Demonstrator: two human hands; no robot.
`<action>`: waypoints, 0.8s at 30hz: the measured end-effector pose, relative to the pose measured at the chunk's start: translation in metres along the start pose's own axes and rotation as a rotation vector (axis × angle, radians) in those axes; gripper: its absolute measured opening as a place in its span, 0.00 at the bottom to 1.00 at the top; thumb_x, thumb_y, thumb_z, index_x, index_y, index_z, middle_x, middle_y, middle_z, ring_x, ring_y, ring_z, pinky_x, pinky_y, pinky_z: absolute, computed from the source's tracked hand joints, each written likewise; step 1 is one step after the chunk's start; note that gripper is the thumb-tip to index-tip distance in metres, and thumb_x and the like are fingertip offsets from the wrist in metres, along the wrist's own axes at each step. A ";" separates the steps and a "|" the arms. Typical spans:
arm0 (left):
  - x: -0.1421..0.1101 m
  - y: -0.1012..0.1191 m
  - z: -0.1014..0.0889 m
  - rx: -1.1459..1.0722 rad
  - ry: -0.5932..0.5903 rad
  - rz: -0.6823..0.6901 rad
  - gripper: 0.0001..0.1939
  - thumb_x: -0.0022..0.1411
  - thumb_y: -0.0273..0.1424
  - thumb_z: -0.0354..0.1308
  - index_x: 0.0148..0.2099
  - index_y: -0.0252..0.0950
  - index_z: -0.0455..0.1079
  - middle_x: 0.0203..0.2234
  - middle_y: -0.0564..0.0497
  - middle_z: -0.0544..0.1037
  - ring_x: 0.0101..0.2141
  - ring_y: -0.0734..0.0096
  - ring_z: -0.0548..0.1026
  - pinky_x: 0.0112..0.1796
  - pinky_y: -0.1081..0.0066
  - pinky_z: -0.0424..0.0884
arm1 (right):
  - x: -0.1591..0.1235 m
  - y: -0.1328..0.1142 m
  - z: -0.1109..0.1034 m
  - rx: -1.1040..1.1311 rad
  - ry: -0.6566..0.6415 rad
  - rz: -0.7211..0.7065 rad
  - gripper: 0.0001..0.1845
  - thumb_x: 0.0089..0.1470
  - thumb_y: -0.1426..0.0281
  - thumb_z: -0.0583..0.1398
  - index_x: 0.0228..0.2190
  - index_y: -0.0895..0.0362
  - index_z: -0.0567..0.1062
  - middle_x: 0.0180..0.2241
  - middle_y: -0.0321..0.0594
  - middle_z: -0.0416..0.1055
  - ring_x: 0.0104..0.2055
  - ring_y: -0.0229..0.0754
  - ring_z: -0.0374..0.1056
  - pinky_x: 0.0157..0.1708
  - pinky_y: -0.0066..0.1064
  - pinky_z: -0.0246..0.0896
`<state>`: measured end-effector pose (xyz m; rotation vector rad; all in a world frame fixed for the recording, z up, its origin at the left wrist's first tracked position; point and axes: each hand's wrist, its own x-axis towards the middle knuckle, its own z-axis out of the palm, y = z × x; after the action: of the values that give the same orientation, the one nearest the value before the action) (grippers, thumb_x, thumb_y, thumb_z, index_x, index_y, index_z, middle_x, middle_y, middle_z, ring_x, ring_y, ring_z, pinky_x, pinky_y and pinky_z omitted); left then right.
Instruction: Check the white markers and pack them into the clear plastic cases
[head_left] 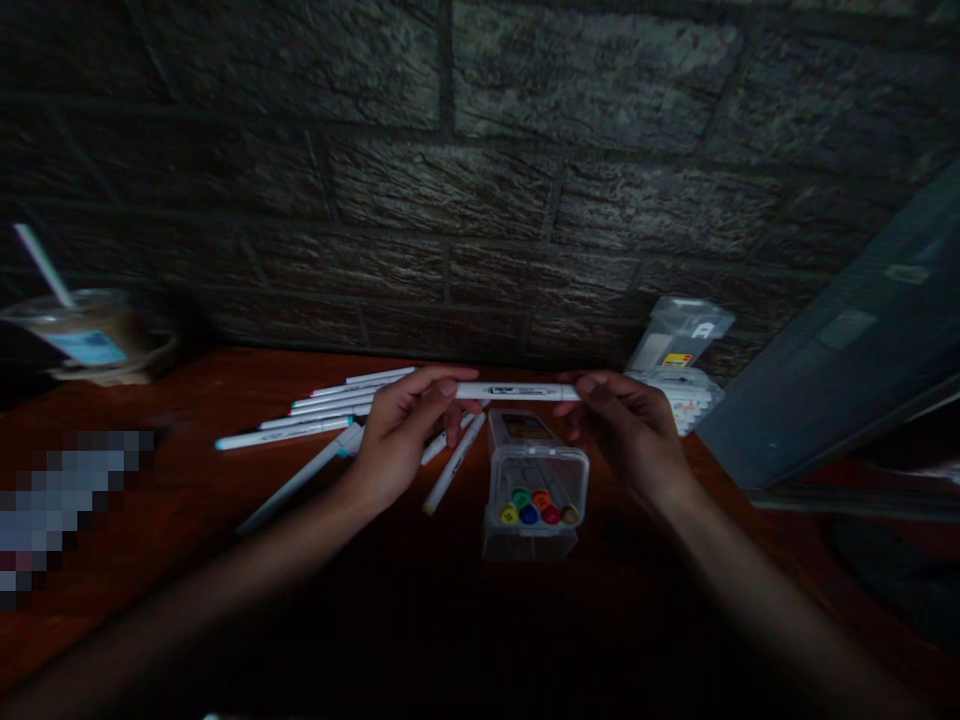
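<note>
Head view. Pinches one white marker [517, 392] level by its ends, thumb to fingers of left hand [397, 430] and right hand [634, 425], both nearly closed on it, just beyond the case [541, 453]; probably gripped so to leave the printed middle uncovered. Shows the case with open end toward the person, presumably for access to the coloured caps [509, 514]. Shows loose markers [292, 432] left of the case on the surface [180, 500], seemingly spread for easy telling apart. Notes cup [97, 345] well left of the case, clear box [679, 345] beyond right.
</note>
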<state>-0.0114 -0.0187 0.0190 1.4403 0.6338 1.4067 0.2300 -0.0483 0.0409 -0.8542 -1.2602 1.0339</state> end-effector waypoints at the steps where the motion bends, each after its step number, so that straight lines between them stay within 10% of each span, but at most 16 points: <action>1: 0.000 0.000 0.000 -0.016 0.003 -0.009 0.12 0.69 0.35 0.61 0.49 0.39 0.81 0.32 0.47 0.84 0.22 0.74 0.72 0.24 0.71 0.70 | 0.000 0.000 0.000 0.022 -0.003 0.007 0.10 0.58 0.60 0.68 0.36 0.53 0.85 0.28 0.39 0.81 0.22 0.37 0.69 0.20 0.30 0.65; 24: -0.002 0.005 0.006 0.256 -0.002 0.067 0.05 0.63 0.32 0.67 0.40 0.37 0.81 0.24 0.52 0.79 0.20 0.76 0.70 0.20 0.74 0.64 | -0.002 0.003 0.001 -0.189 0.002 -0.026 0.09 0.50 0.61 0.74 0.33 0.51 0.84 0.23 0.34 0.76 0.21 0.36 0.67 0.20 0.30 0.64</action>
<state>-0.0073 -0.0238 0.0241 1.6769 0.7929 1.4138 0.2283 -0.0492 0.0379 -0.9797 -1.3800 0.9029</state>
